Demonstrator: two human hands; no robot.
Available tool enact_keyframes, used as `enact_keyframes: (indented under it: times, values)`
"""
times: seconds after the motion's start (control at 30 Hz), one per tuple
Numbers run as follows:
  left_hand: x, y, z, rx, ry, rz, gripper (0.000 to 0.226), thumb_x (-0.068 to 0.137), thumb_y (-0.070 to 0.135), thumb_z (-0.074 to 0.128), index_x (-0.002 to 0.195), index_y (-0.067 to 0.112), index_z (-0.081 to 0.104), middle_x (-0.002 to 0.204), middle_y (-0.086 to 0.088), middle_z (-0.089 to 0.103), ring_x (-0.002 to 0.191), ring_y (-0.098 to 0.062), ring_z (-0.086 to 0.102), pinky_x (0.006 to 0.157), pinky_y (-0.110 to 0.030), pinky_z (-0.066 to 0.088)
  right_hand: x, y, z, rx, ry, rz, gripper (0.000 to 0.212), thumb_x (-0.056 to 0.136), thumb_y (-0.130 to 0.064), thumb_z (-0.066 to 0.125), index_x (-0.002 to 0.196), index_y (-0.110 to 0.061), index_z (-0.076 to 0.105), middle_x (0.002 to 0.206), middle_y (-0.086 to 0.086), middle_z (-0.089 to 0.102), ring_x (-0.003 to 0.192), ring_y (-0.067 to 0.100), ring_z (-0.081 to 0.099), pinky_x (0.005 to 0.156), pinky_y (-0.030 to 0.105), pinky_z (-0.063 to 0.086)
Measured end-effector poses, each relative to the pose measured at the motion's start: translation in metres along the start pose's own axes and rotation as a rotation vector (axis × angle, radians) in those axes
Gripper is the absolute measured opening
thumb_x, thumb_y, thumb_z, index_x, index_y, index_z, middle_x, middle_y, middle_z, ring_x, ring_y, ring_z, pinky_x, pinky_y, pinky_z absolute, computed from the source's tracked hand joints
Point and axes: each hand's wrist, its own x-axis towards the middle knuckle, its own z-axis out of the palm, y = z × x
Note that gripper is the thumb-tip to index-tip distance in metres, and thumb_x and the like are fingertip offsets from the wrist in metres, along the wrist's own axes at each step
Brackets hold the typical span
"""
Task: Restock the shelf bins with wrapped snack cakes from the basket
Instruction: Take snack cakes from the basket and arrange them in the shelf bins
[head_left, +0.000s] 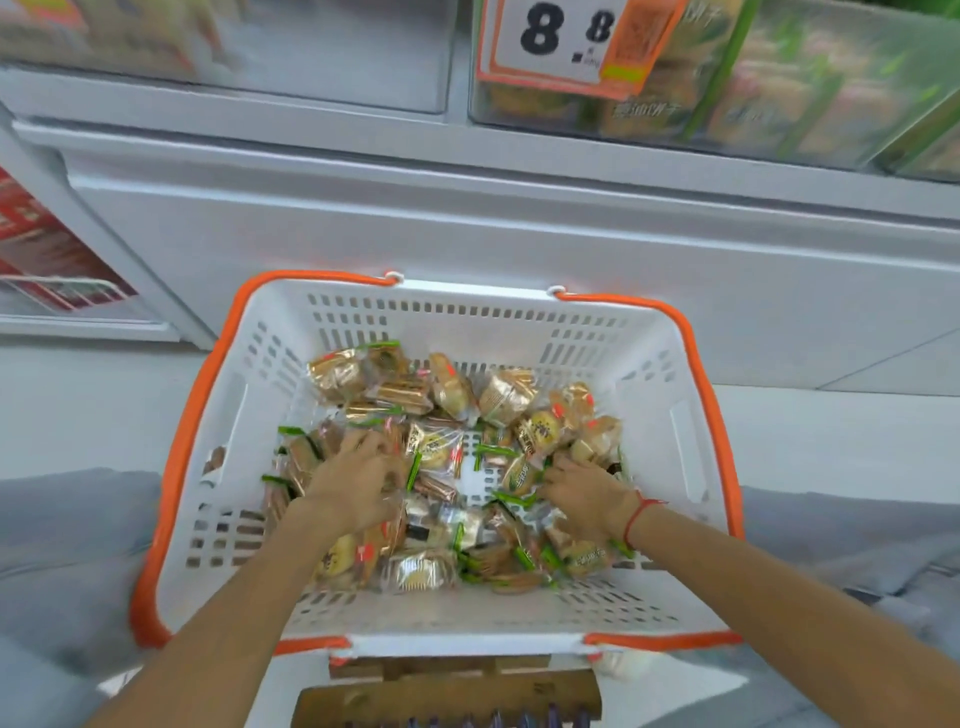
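While crinkly wrapped cakes (447, 395) fill the slotted basket (639, 364), both hands (358, 483) grip wrappers.

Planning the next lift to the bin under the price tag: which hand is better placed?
Probably the right hand: it is in the basket among cakes, on the side below the price-tag bin. The left hand is farther left.

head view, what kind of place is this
Most likely a shop aisle: a price tag reading 8.8 hangs on a clear shelf bin of packaged goods, and both hands dig through wrapped snacks in a shopping basket.
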Motion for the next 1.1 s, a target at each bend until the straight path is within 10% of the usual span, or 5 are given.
enact_keyframes:
  times: [0.2,0.47,0.7,0.9,1.1]
  values:
    - [0.0,0.004,0.002,-0.018,-0.001,-0.017,0.025,0.083,0.038,0.066,0.108,0.034,0.06,0.135,0.004,0.034,0.132,-0.018,0.02,0.101,-0.035,0.041,0.006,-0.039,-0.015,0.28,-0.31,0.004,0.027,0.094,-0.022,0.053,0.103,0.002,0.059,0.086,0.012,0.056,0.074,0.025,0.054,0.064,0.034,0.044]
    - [0.005,0.003,-0.004,-0.029,-0.134,-0.048,0.044,0.087,0.029,0.064,0.129,0.03,0.052,0.148,0.0,0.029,0.14,-0.022,0.013,0.11,-0.04,0.031,0.007,-0.033,0.022,-0.005,-0.013,-0.045,0.034,0.085,-0.017,0.068,0.118,-0.013,0.06,0.113,0.007,0.061,0.105,0.026,0.059,0.08,0.037,0.049]
    - [0.014,0.03,-0.02,-0.185,0.018,0.037,0.033,0.092,0.032,0.059,0.124,0.028,0.058,0.132,-0.001,0.056,0.124,-0.022,0.049,0.102,-0.04,0.042,-0.003,-0.015,0.016,0.266,0.101,-0.115,0.02,0.085,-0.022,0.068,0.1,-0.016,0.056,0.1,0.001,0.066,0.092,0.021,0.06,0.066,0.026,0.035]
    - [0.012,0.065,-0.006,-0.576,-0.353,0.03,0.053,0.095,0.028,0.057,0.142,0.013,0.038,0.144,-0.007,0.044,0.126,-0.021,0.048,0.102,-0.031,0.042,-0.01,-0.009,0.004,0.548,0.105,-0.084,0.017,0.089,-0.03,0.064,0.1,-0.019,0.057,0.105,-0.001,0.067,0.092,0.017,0.059,0.07,0.024,0.04]
    - [0.01,0.067,-0.021,-0.793,-0.293,0.02,0.044,0.098,0.03,0.052,0.137,0.011,0.046,0.132,-0.006,0.055,0.124,-0.022,0.051,0.1,-0.029,0.042,-0.024,0.005,-0.065,1.024,0.136,-0.057,0.014,0.088,-0.034,0.067,0.081,-0.03,0.056,0.065,-0.019,0.066,0.065,-0.005,0.061,0.071,0.02,0.048]
